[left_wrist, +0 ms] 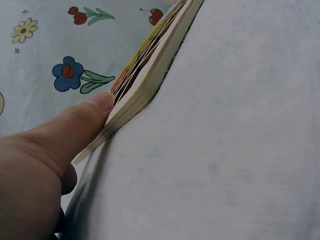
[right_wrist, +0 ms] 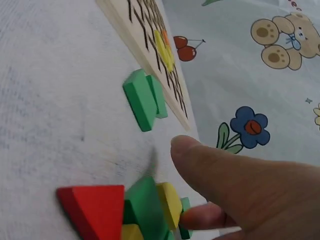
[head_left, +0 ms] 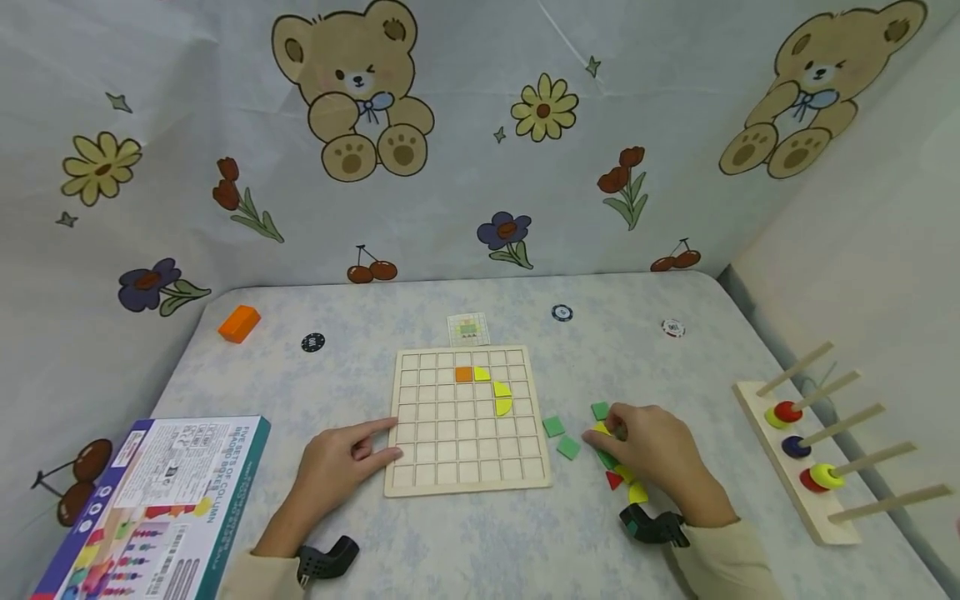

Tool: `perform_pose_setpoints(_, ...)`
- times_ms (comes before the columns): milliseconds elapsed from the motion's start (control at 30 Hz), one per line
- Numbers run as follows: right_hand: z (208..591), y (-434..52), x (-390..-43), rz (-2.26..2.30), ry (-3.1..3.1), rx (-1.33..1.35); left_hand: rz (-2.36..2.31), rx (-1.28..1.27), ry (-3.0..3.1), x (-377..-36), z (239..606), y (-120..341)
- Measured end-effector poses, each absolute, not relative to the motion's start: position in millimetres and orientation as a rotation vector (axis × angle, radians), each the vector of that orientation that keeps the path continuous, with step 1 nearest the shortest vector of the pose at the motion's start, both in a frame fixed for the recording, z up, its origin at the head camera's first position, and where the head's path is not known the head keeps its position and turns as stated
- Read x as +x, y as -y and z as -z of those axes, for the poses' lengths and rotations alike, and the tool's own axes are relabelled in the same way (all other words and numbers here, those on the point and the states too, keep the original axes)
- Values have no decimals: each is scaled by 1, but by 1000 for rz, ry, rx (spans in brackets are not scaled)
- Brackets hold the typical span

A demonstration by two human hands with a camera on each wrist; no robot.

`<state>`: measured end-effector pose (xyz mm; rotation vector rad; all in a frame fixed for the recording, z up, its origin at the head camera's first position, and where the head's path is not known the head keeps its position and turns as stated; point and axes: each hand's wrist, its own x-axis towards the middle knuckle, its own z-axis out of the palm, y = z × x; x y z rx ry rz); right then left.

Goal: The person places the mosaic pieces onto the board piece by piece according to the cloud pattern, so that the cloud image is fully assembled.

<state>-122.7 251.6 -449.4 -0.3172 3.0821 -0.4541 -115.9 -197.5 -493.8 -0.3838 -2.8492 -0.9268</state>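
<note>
A pale wooden grid board (head_left: pixel 467 490) lies on the table, an orange square (head_left: pixel 464 374) and several yellow rounded pieces (head_left: pixel 502 407) set in its cells. My left hand (head_left: pixel 337 458) touches the board's left edge with thumb and index finger; up close its thumb (left_wrist: pixel 82 125) rests against that edge. To the right of the board, my right hand (head_left: pixel 652 446) is over a small pile, one fingertip at a yellow piece (right_wrist: pixel 170 205), thumb standing apart. Beside that lie a red triangle (right_wrist: pixel 100 205) and green pieces (right_wrist: pixel 141 100). The hand partly hides the pile.
A picture card (head_left: pixel 468 329) lies behind the board. Round chips (head_left: pixel 312 342) and an orange block (head_left: pixel 239 323) are farther back. A printed box (head_left: pixel 172 500) occupies the left front; a peg stand with colored beads (head_left: pixel 798 467) stands at the right edge.
</note>
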Motion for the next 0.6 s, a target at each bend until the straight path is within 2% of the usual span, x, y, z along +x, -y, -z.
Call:
perform_pose_setpoints(300,451,-267,-124,632,-3005,-478,935,-379,2850,-117,493,195)
perform_pose_setpoints(600,452,-266,-128,582,-2984,-552,920,-385,2831,-117,495,197)
